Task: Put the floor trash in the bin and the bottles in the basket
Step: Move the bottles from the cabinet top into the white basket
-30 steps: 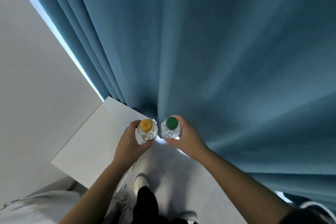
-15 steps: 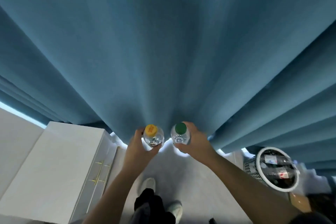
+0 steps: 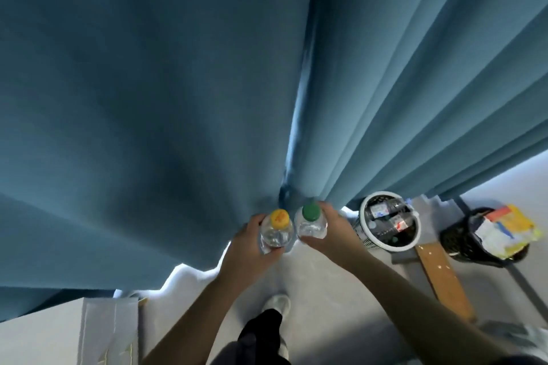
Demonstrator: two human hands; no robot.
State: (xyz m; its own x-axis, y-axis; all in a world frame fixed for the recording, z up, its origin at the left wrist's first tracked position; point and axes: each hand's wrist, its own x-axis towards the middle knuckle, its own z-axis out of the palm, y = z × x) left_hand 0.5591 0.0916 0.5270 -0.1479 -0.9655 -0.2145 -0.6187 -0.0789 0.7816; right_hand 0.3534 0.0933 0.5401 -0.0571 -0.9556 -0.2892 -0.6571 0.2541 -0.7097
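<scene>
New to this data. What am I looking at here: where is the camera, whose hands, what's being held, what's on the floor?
There is no machine here. A person wears one wide-angle camera on the head, looking forward and down, so both arms come in from the bottom edge.

The left hand grips a clear yellow-capped bottle. The right hand grips a clear green-capped bottle. Both are seen from above, caps toward the camera.

Behind them hangs a blue curtain. On the grey floor to the right stands a white mesh basket that already holds bottles. Further right is a black bin with crumpled wrappers on top. A wooden plank lies by the basket. One white shoe of the person shows below the hands.
</scene>
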